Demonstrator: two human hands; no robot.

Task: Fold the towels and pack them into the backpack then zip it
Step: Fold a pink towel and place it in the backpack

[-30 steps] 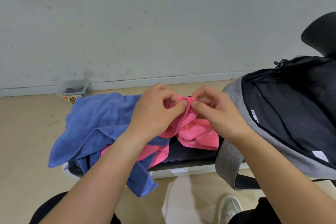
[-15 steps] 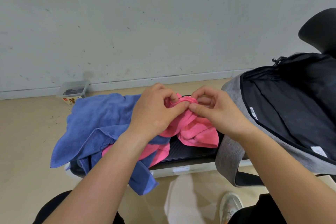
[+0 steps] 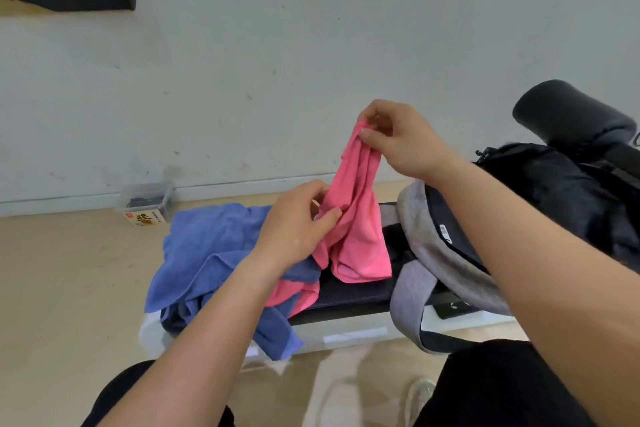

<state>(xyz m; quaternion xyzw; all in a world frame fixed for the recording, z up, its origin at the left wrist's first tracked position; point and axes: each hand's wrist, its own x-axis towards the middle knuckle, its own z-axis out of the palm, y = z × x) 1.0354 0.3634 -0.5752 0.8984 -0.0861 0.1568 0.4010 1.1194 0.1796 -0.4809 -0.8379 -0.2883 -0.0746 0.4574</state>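
**Pink towel held up by both grips**

The right grip [image 3: 405, 142] pinches the top corner of the pink towel [image 3: 356, 229] between thumb and curled fingers, well above the worktop [image 3: 353, 291]. The left grip [image 3: 298, 229], lower and at 7 o'clock from the right one, pinches the same towel partway down its left edge, with the thumb on the cloth.

The towel hangs bunched from the upper pinch, and its lower end rests on the black worktop. At 9 o'clock from it a blue towel [image 3: 211, 246] lies crumpled and drapes over the worktop's near-left edge. More pink cloth [image 3: 294, 298] shows under the blue at 6 o'clock from the left grip; I cannot tell whether it is a second towel.

At 3 o'clock from the pink towel lies the grey backpack [image 3: 426, 239], its dark-lined mouth open. At 10 o'clock a clear plastic box [image 3: 149, 201] sits on the floor [image 3: 52, 288] by the wall.
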